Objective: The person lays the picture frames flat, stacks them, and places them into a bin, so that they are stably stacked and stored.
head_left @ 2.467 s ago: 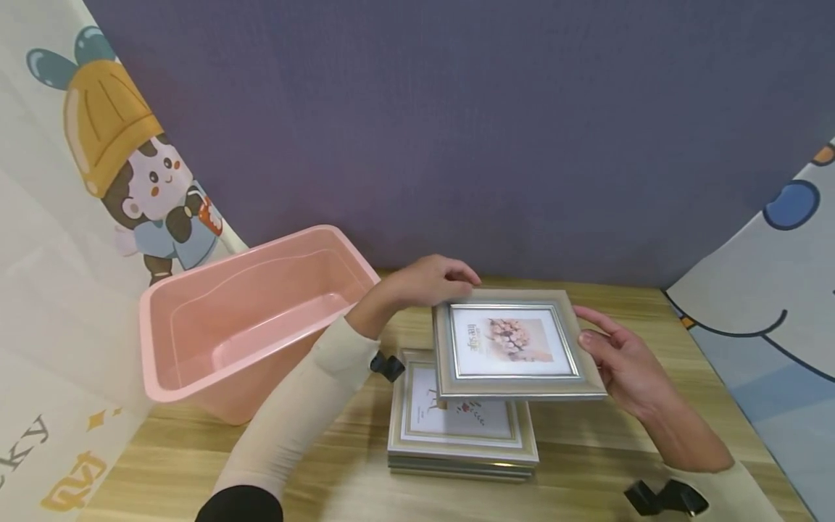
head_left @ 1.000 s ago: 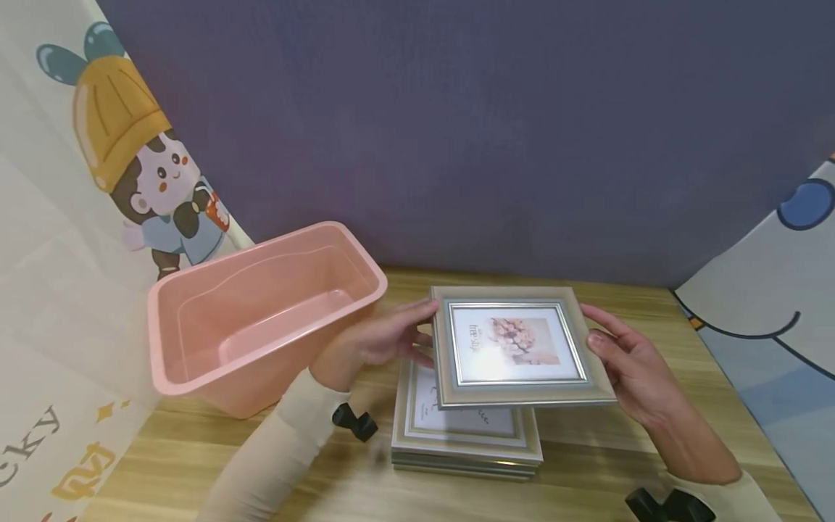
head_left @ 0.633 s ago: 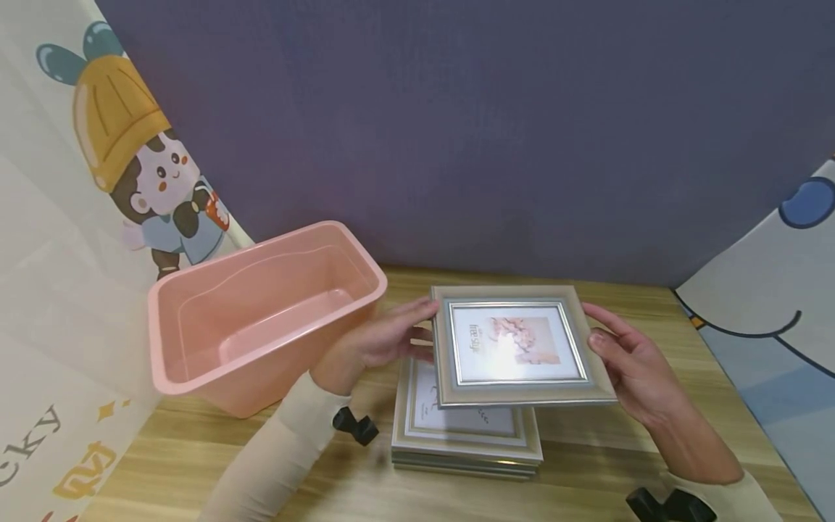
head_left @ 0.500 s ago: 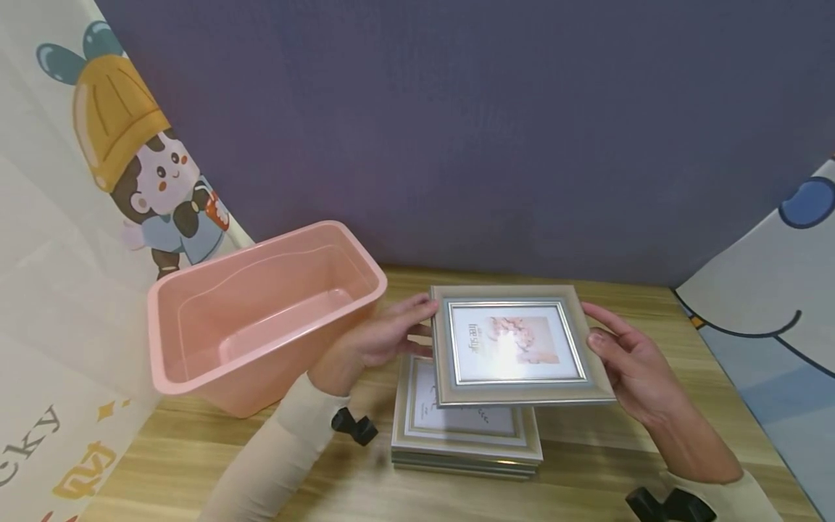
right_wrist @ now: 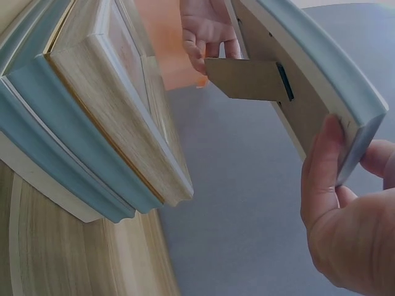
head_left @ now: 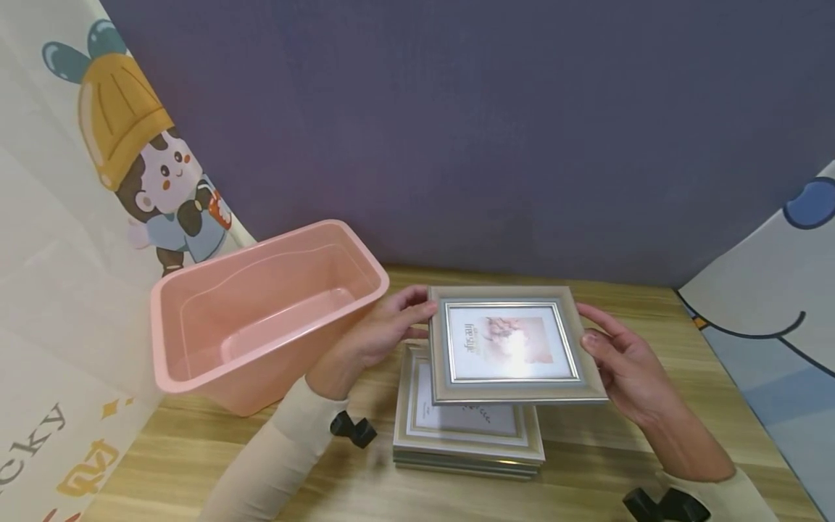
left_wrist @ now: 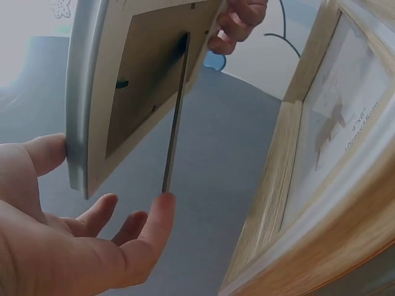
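Note:
A picture frame (head_left: 515,391) with a flower print is held face up, tilted, above a stack of frames (head_left: 466,448). My right hand (head_left: 629,366) grips its right edge, thumb on the front and fingers behind. At the left edge, my left hand (head_left: 381,330) touches the side with its thumb. In the left wrist view, its other fingers reach behind, and one fingertip meets the end of the easel stand (left_wrist: 176,123). That stand juts out from the brown backing (right_wrist: 262,46), as the right wrist view also shows. The held frame partly covers the top frame of the stack.
A pink plastic bin (head_left: 274,373) stands left of the stack, close to my left forearm. The wooden table (head_left: 352,478) ends at a dark blue-grey wall (head_left: 457,145). Printed panels rise on the left and right sides. Black straps (head_left: 352,428) sit on both wrists.
My left hand has moved from the frame's top left corner down to its left side, then slightly up again. My right hand keeps its grip; the frame has shifted slightly left.

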Tool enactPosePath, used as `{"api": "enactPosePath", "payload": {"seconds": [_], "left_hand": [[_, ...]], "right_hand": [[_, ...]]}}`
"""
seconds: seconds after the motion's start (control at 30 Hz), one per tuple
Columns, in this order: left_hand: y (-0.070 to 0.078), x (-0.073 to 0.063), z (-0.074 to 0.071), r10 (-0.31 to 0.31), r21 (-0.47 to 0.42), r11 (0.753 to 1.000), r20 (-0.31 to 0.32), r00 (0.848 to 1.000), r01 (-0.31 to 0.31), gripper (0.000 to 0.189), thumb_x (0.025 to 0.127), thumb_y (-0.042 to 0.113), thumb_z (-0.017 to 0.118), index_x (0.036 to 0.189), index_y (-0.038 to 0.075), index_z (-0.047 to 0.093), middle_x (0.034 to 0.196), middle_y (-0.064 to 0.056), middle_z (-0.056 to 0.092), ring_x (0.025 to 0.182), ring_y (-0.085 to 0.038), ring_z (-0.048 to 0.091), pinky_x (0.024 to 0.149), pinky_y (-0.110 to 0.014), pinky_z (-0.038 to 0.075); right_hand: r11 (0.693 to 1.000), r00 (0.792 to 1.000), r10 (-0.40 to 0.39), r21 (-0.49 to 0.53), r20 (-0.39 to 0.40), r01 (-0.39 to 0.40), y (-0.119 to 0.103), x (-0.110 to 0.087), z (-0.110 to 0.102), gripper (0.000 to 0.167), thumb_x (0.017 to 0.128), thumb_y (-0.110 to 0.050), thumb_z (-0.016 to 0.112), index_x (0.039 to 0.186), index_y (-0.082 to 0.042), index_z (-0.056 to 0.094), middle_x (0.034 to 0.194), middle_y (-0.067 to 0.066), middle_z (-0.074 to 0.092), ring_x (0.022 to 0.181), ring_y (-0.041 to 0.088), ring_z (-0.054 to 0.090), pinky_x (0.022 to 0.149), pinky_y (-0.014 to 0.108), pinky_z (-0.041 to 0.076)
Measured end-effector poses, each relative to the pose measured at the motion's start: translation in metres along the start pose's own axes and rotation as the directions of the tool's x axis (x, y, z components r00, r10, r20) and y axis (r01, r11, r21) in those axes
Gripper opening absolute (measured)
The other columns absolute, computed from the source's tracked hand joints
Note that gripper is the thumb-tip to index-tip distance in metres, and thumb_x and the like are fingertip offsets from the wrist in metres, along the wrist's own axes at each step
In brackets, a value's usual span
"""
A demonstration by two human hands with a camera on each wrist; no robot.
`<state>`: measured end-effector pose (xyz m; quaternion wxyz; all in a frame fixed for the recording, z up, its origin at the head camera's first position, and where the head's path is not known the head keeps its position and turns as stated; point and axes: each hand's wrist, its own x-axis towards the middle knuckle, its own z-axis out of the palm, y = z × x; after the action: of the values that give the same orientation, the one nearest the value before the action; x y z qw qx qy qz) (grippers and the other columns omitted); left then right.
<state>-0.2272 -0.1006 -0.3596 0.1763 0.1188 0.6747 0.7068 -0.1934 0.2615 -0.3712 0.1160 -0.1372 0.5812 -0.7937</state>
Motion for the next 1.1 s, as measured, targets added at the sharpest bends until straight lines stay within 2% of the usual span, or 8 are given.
{"api": "enactPosePath", "payload": {"seconds": [0.2,0.43,0.67,0.93,1.1], "left_hand": [[0.002,-0.005,-0.001,0.035,0.075,0.997,-0.043,0.998,-0.032,0.050,0.102,0.011,0.056,0.149,0.000,0.042,0.147,-0.021,0.044,0.118,-0.024,0.056,0.105,-0.045,0.052],[0.001,-0.009,-0.001,0.063,0.147,0.988,-0.108,0.992,-0.047,0.049,0.100,0.009,0.061,0.146,0.003,0.048,0.149,-0.019,0.045,0.110,-0.024,0.060,0.099,-0.036,0.053],[-0.001,-0.013,-0.003,0.057,0.163,0.986,-0.182,0.982,-0.027,0.048,0.095,0.004,0.066,0.142,0.005,0.054,0.147,-0.015,0.051,0.117,-0.027,0.061,0.099,-0.034,0.053],[-0.010,-0.016,-0.010,0.035,0.149,0.989,-0.207,0.978,-0.004,0.045,0.094,0.002,0.067,0.138,0.002,0.057,0.143,-0.016,0.056,0.115,-0.024,0.062,0.094,-0.030,0.054],[-0.015,-0.019,-0.012,0.030,0.155,0.988,-0.217,0.976,0.004,0.045,0.093,0.002,0.067,0.137,0.001,0.057,0.142,-0.017,0.057,0.114,-0.024,0.062,0.094,-0.029,0.054]], "right_hand": [[1.000,0.999,0.023,0.002,0.025,-0.023,0.002,0.001,0.001,0.047,0.106,0.001,0.044,0.141,-0.026,0.058,0.111,-0.001,0.072,0.089,0.016,0.076,0.069,0.033,0.063],[0.999,0.997,0.047,0.013,0.056,-0.048,0.008,0.001,0.003,0.047,0.107,0.001,0.043,0.141,-0.028,0.057,0.106,-0.003,0.072,0.086,0.014,0.075,0.067,0.032,0.063],[0.997,0.995,0.074,0.008,0.063,-0.074,0.015,0.002,0.007,0.046,0.106,0.000,0.045,0.139,-0.029,0.058,0.104,-0.004,0.072,0.083,0.012,0.075,0.064,0.030,0.062],[0.994,0.990,0.112,0.003,0.091,-0.113,0.027,0.003,0.009,0.045,0.107,-0.001,0.045,0.139,-0.031,0.056,0.102,-0.005,0.073,0.079,0.010,0.074,0.057,0.024,0.058],[0.990,0.984,0.142,-0.036,0.108,-0.139,0.032,0.002,0.011,0.044,0.106,-0.002,0.047,0.139,-0.031,0.051,0.096,-0.009,0.069,0.075,0.005,0.068,0.057,0.022,0.056]]}}
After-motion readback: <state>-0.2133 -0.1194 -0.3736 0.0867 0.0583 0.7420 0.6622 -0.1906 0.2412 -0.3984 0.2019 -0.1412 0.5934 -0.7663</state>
